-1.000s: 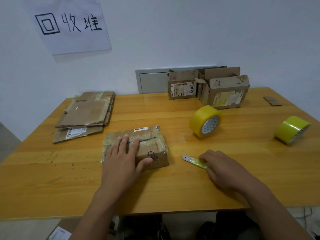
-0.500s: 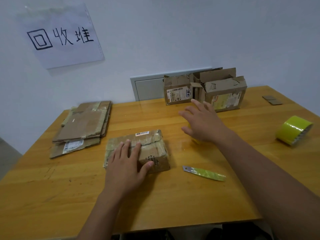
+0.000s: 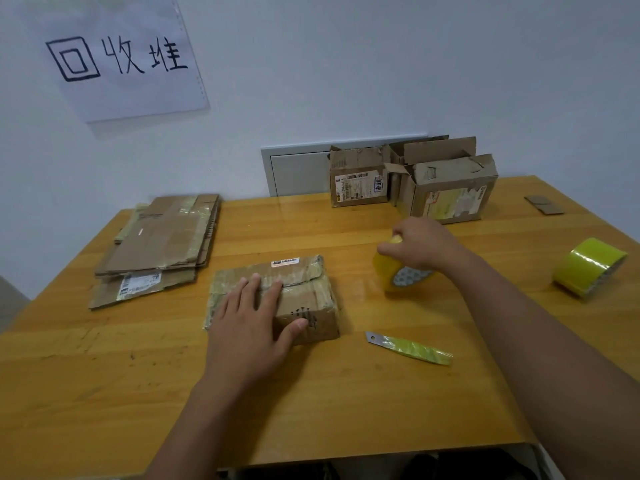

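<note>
A small taped cardboard parcel (image 3: 304,289) lies on the wooden table (image 3: 311,393) in front of me. My left hand (image 3: 252,323) rests flat on its top, fingers straight, thumb against the near side. To the right, my right hand (image 3: 420,247) grips a yellow tape roll (image 3: 391,271) from above, fingers curled over its rim. A knife blade wrapped in yellow-green tape (image 3: 410,348) lies loose on the table between parcel and right arm.
A second yellow-green tape roll (image 3: 588,266) sits at the far right. Flattened cardboard (image 3: 159,244) is stacked at the left. Two opened boxes (image 3: 415,180) stand at the back by the wall. Small cardboard scraps (image 3: 543,204) lie at the back right. A paper sign (image 3: 117,57) hangs on the wall.
My right hand left the wrapped blade on the table, reached back to the yellow tape roll and took hold of it. The left hand stayed on the parcel.
</note>
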Tool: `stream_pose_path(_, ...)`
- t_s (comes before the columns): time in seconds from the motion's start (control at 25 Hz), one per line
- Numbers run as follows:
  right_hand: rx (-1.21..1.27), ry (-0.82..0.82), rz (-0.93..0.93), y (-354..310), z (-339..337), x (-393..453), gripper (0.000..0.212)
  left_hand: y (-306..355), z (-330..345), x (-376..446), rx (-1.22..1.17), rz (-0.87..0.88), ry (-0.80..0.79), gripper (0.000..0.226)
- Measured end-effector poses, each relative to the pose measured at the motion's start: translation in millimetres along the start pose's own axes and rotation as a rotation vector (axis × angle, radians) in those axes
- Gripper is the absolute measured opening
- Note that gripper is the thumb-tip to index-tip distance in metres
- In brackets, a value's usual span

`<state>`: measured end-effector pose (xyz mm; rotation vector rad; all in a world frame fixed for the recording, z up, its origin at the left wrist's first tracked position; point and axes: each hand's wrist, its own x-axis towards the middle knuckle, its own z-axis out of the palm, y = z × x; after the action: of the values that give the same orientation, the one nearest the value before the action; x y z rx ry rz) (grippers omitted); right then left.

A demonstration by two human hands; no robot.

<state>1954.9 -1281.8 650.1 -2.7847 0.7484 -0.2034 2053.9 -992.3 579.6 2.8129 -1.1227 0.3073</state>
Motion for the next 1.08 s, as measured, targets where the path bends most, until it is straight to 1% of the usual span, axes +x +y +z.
stream_pose_path(0.12,0.274,0.039,0.026,1,5,-3,0.050,-1,0,0,-0.010,-0.003,0.002,0.093)
stream_pose_path(0.16,0.396,0.024,0.052,0,7,-6,0.057,-1,1,0,-0.016,-0.003,0.004,0.093)
stream_pose_path(0.24,0.568,-0.037,0.120,3,10,-13,0.080,-1,0,0,-0.030,-0.005,0.011,0.094)
stream_pose_path(0.28,0.588,-0.052,0.128,7,10,-13,0.078,-1,0,0,-0.032,-0.006,0.012,0.095)
stream_pose_path(0.36,0.531,-0.063,0.103,13,4,-12,0.056,-1,1,-1,-0.027,-0.005,0.001,0.095)
stream_pose_path(0.44,0.341,-0.059,0.055,14,-5,-8,0.034,0,2,-1,-0.028,-0.005,-0.004,0.095)
stream_pose_path(0.48,0.259,-0.071,0.025,9,-9,-6,0.029,0,3,0,-0.033,-0.005,0.000,0.094)
stream_pose_path(0.56,0.169,-0.110,-0.009,-7,-9,-5,0.032,0,3,0,-0.039,-0.008,0.011,0.093)
stream_pose_path(0.68,0.030,-0.044,0.037,-19,3,-5,0.036,0,1,-2,-0.026,-0.013,-0.010,0.095)
stream_pose_path(0.76,-0.138,-0.029,0.062,-19,10,-5,0.051,-1,0,-2,-0.037,-0.013,-0.005,0.096)
stream_pose_path(0.8,-0.160,-0.034,0.062,-17,11,-4,0.057,-1,0,-2,-0.043,-0.012,-0.002,0.095)
stream_pose_path(0.84,-0.142,-0.036,0.063,-14,10,-3,0.057,-1,0,-2,-0.045,-0.009,-0.004,0.095)
stream_pose_path(0.96,-0.005,-0.017,0.068,-6,7,-4,0.038,-3,2,0,-0.030,0.003,-0.011,0.094)
stream_pose_path(1.08,0.080,0.005,0.088,-1,3,-8,0.039,-3,2,1,-0.017,0.006,-0.002,0.094)
